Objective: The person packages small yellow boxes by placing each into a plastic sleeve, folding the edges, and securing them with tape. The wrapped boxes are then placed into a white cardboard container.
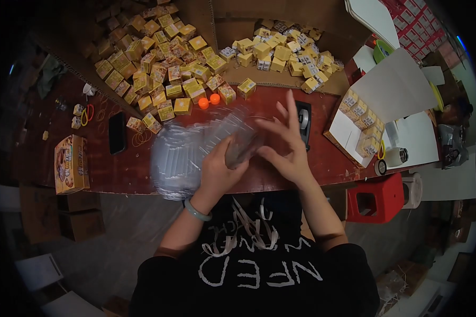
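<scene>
My left hand (221, 168), with a bangle at its wrist, is closed around a clear plastic piece (244, 141), which is blurred by motion. To the right of that piece, my right hand (288, 145) has its fingers spread and raised, its thumb and a fingertip right at the plastic's edge. A thick pile of clear plastic pieces (175, 161) lies on the red table just left of my left hand, some reaching behind it. Two orange caps (209, 101) sit beyond the pile, beside small yellow boxes (182, 105).
Many yellow boxes fill a large cardboard carton (280, 80) at the back. A black phone (117, 133) and an upright printed box (72, 164) stand left. Behind my right hand lies a black tool (303, 117). To the right are an open display box (349, 142) and a red stool (375, 196).
</scene>
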Available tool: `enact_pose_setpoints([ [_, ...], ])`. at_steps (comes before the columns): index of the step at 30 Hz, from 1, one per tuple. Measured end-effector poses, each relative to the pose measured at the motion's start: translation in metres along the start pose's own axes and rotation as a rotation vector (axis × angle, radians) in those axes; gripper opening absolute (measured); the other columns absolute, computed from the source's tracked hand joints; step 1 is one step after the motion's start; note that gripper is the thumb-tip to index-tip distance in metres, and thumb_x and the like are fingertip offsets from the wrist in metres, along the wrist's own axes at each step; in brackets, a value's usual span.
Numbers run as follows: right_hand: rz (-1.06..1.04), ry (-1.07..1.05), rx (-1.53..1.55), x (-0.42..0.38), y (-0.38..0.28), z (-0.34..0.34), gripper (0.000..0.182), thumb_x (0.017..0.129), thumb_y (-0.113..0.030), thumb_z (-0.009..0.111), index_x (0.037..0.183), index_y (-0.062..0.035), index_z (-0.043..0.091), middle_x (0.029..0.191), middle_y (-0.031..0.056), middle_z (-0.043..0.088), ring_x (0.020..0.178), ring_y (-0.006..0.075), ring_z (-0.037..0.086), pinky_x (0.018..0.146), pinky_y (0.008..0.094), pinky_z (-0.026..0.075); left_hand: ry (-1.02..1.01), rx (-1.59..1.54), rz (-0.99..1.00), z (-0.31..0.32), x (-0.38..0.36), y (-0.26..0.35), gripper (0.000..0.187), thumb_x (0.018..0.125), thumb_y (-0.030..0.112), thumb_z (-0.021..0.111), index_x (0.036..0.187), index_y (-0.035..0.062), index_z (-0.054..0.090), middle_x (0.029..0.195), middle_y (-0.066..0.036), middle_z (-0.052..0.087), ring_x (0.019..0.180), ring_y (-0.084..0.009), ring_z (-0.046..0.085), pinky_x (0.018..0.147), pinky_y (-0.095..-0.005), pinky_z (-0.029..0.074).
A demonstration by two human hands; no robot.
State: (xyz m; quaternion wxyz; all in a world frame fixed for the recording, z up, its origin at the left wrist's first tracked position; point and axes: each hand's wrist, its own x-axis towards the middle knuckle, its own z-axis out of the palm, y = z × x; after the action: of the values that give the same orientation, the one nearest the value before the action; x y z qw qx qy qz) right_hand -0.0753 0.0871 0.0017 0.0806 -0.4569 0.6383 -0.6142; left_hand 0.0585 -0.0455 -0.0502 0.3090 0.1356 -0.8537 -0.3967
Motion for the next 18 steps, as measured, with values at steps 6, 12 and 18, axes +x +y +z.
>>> enact_pose_setpoints([
  [6, 0.318, 0.003, 0.358, -0.034, 0.024, 0.027, 0.02, 0.098, -0.012, 0.057, 0.1, 0.0045, 0.069, 0.109, 0.0119, 0.07, 0.096, 0.0173, 0.063, 0.086, 0.0297, 0.049, -0.355, -1.047, -0.722, -0.021, 0.003, 0.027, 0.032, 0.102, 0.02, 0.053, 0.106, -0.0077, 0.067, 0.097, -0.014, 0.072, 0.092, -0.0219, 0.07, 0.08, -0.0318, 0.057],
  [12, 0.233, -0.051, 0.584, -0.05, 0.049, 0.06, 0.043, 0.105, -0.03, 0.041, 0.134, -0.0005, 0.05, 0.151, 0.0174, 0.037, 0.134, 0.0267, 0.042, 0.111, 0.0387, 0.031, 0.025, -0.823, -0.296, 0.009, -0.006, 0.021, 0.062, 0.088, 0.011, 0.072, 0.137, -0.0044, 0.037, 0.118, -0.014, 0.06, 0.109, -0.0203, 0.062, 0.091, -0.032, 0.053],
  [18, 0.099, 0.037, 0.054, -0.018, 0.062, 0.056, 0.052, 0.099, -0.024, 0.052, 0.145, -0.0023, 0.039, 0.152, 0.0165, 0.035, 0.141, 0.0287, 0.032, 0.113, 0.0385, 0.028, 0.083, -0.814, -0.429, 0.0, -0.006, -0.016, 0.079, 0.075, -0.003, 0.079, 0.139, 0.0025, 0.032, 0.113, -0.013, 0.058, 0.103, -0.0184, 0.06, 0.085, -0.0304, 0.052],
])
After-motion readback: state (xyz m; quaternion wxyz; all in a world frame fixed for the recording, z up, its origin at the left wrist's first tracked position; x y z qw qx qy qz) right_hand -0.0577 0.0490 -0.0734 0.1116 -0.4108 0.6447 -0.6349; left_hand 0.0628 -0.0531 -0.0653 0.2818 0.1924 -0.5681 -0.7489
